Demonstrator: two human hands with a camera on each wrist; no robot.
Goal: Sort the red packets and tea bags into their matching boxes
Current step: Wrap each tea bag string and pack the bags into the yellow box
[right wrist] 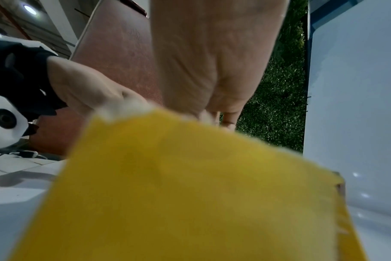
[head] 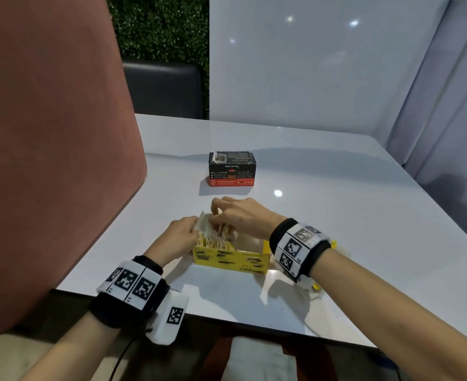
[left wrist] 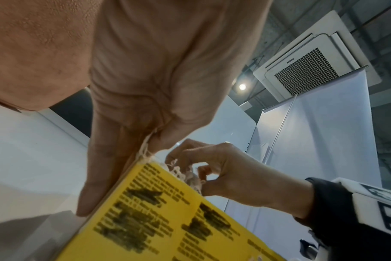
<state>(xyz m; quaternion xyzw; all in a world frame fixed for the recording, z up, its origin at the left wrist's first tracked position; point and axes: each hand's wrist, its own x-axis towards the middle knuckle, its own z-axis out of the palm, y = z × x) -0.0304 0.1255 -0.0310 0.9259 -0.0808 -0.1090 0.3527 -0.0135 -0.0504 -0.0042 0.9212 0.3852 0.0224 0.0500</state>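
An open yellow box (head: 231, 258) stands on the white table near the front edge, packed with tea bags (head: 217, 239). My left hand (head: 192, 229) pinches the box's left end flap, thumb inside and fingers outside, as the left wrist view shows of that hand (left wrist: 145, 139) on the box (left wrist: 167, 220). My right hand (head: 221, 215) reaches into the box from above, its fingers curled and pinching tea bags (left wrist: 190, 176). In the right wrist view the box (right wrist: 190, 194) is a yellow blur hiding most of the right hand's fingertips (right wrist: 212, 118). A black and red box (head: 231, 169) stands farther back.
The white table (head: 336, 215) has a glossy wall panel behind and a grey partition at the right. A tall pink seat back (head: 48, 133) rises close on the left. A small yellow piece (head: 334, 244) shows behind my right wristband.
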